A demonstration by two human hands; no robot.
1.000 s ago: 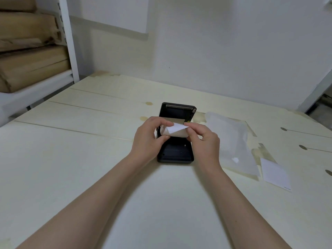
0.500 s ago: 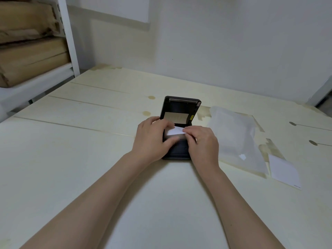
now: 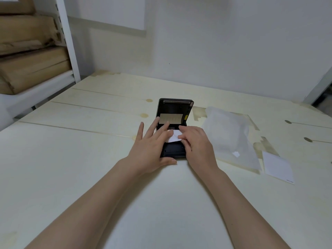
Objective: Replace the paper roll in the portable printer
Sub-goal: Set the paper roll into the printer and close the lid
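Note:
A small black portable printer [image 3: 172,150] lies on the pale wooden table [image 3: 75,159] with its lid [image 3: 175,109] standing open at the far end. A white strip of paper [image 3: 173,138] lies across the printer body; the roll itself is hidden under my hands. My right hand [image 3: 196,143] pinches the right end of the paper against the printer. My left hand [image 3: 152,146] rests on the printer's left side with fingers spread, its fingertips reaching into the open compartment.
A clear plastic wrapper [image 3: 229,135] lies to the right of the printer, with a white card [image 3: 277,166] beyond it. White shelving [image 3: 69,51] with brown cardboard packages [image 3: 30,69] stands at the far left. A white wall backs the table.
The paper roll has gone from above the printer down into its compartment. My left hand has opened and flattened beside the printer. My right hand keeps hold of the paper's end.

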